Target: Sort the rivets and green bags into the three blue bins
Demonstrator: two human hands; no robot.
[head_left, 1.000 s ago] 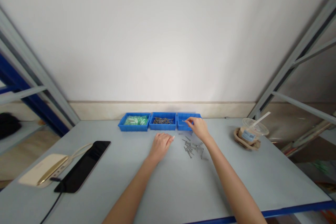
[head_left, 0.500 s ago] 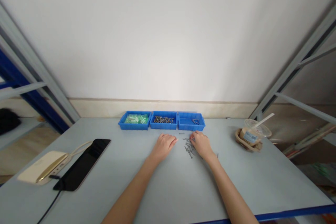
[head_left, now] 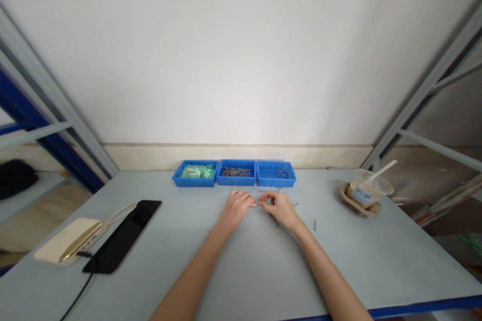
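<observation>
My left hand (head_left: 236, 206) rests low over the table in front of the middle bin, its fingers curled together; whatever they hold is hidden. Just right of it, my right hand (head_left: 280, 209) pinches thumb and forefinger together close to the left fingertips. What is in that pinch is too small to make out. Under and around the right hand lie loose screws, one screw (head_left: 315, 224) off to its right. Beyond the hands stand three blue bins: the left bin (head_left: 193, 184) with green-and-white packets, the middle bin (head_left: 235, 181) with many screws, the right bin (head_left: 275, 182) with a few.
On the left of the table (head_left: 181, 256) lie a black tablet or phone (head_left: 122, 237) and a cream power strip (head_left: 68, 241) with cables. A lidded drink cup (head_left: 363, 190) with a straw sits in a cardboard holder at right. A wall (head_left: 241, 70) rises behind the bins.
My right hand has moved left from the scattered screws to beside my left hand, and its fingers are now pinched. The left hand has barely moved.
</observation>
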